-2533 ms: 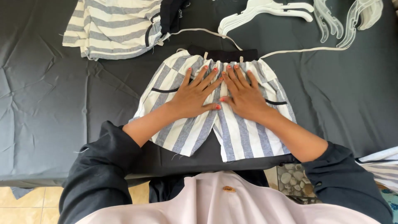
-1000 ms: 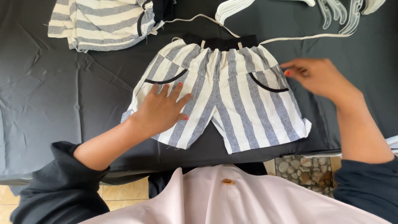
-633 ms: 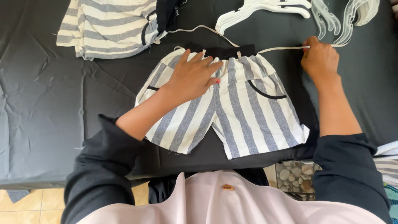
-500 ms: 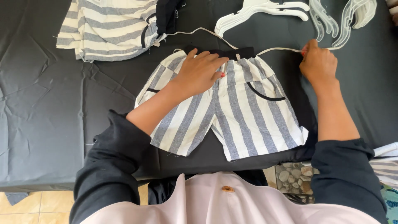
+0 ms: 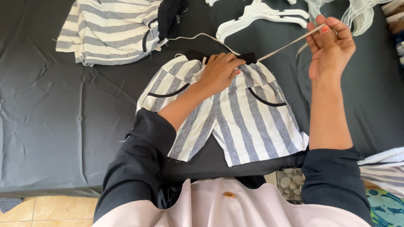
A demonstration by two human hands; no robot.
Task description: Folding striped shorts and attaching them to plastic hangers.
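Observation:
A pair of grey-and-white striped shorts (image 5: 248, 122) with a black waistband lies flat on the black table cover (image 5: 54, 126). My left hand (image 5: 221, 71) presses flat on the shorts just below the waistband. My right hand (image 5: 330, 46) is raised at the upper right and pinches the end of the white drawstring (image 5: 284, 45), which runs taut from the right side of the waistband. The drawstring's other end loops away to the upper left.
A folded pile of striped cloth (image 5: 109, 29) with a black piece on it lies at the far left. Several white plastic hangers (image 5: 261, 19) lie at the far middle and right. More striped cloth (image 5: 385, 166) hangs at the right edge.
My hands left the middle of the shorts. The left hand slid up to the waistband. The right hand reached right, took the drawstring and lifted it taut.

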